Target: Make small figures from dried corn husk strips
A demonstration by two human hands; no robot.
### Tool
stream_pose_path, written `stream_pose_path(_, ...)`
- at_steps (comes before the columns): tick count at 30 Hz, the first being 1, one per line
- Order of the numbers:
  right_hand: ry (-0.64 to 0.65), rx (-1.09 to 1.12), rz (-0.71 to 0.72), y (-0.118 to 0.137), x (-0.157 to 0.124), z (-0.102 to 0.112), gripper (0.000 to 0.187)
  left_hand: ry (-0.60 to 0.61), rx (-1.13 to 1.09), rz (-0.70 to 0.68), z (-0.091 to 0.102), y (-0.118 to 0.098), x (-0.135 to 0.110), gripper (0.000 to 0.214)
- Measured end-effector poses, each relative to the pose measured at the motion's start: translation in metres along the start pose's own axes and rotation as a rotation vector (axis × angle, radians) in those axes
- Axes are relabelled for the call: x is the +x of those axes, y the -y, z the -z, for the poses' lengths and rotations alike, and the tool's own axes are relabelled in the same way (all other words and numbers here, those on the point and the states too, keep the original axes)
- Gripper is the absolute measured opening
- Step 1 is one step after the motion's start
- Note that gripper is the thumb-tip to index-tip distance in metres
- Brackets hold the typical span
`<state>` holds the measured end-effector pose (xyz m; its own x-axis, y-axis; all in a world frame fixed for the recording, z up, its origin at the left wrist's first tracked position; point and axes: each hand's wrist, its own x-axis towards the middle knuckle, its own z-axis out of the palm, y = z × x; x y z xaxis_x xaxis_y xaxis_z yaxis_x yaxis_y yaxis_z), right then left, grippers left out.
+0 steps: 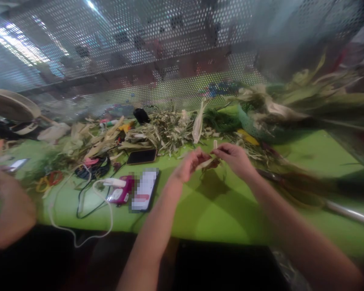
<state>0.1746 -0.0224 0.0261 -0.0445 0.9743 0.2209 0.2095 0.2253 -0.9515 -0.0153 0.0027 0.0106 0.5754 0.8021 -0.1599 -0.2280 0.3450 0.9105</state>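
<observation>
Hanging above the green surface (pixel 176 220), a pale husk strip (pixel 204 164) is pinched in the grip of the left hand (pixel 191 163); the right hand (pixel 234 157) pinches a short pale piece (pixel 215 144) just beside it. Beyond lie dried scraps (pixel 170 133).

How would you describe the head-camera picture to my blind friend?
A person's left hand and right hand hold a pale strip over a green table. Behind them lies a heap of dry plant scraps; to their left are a lit phone and a dark phone, with another person's arm at the left edge.
</observation>
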Motion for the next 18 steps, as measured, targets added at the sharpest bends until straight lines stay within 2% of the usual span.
stream_pose_path(2,0.018,-0.031,0.024,0.0,-0.001,-0.001,0.024,0.02,0.036,0.033,0.003,-0.004,-0.003,0.053)
stream_pose_path(5,0.071,-0.092,0.042,-0.003,-0.003,-0.004,0.027,0.029,0.137,-0.007,-0.001,-0.002,-0.002,0.046)
stream_pose_path(8,0.062,-0.114,0.049,-0.006,-0.003,-0.005,0.025,0.056,0.21,-0.056,-0.008,0.007,0.001,0.04)
stream_pose_path(13,-0.025,-0.114,0.02,-0.003,-0.002,0.002,0.022,-0.034,0.305,-0.131,-0.013,0.011,0.004,0.031)
stream_pose_path(18,-0.005,-0.165,-0.055,-0.006,0.001,0.006,0.031,-0.071,0.377,-0.164,-0.013,0.009,0.002,0.025)
